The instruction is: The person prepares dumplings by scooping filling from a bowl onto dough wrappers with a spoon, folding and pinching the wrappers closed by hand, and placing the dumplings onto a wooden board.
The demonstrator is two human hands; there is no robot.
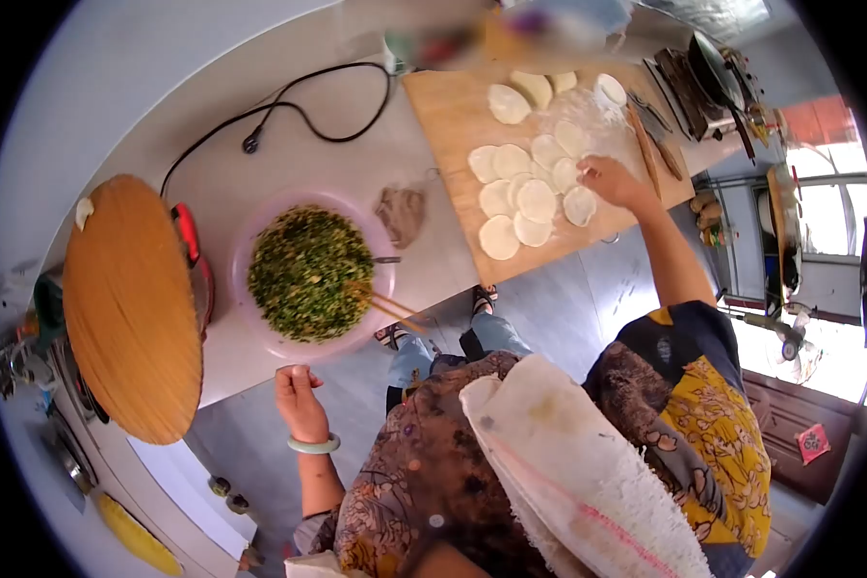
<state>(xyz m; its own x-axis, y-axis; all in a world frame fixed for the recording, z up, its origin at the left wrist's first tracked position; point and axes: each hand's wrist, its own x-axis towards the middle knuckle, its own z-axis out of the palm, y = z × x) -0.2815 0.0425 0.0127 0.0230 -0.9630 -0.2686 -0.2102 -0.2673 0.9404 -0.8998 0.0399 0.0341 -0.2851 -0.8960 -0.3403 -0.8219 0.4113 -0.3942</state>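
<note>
The right hand (607,181) bends its fingers at the edge of the dough rounds (536,199), spread just left of it on the wooden board (438,116); I cannot tell whether it pinches one. The left hand (301,400) curls closed, the bowl (242,265) just beyond it.

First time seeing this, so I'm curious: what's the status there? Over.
Right hand at the dough circles, touch unclear. Left hand curled beside the bowl, nothing seen in it. Some dough circles overlap; nothing visibly in the way.
</note>
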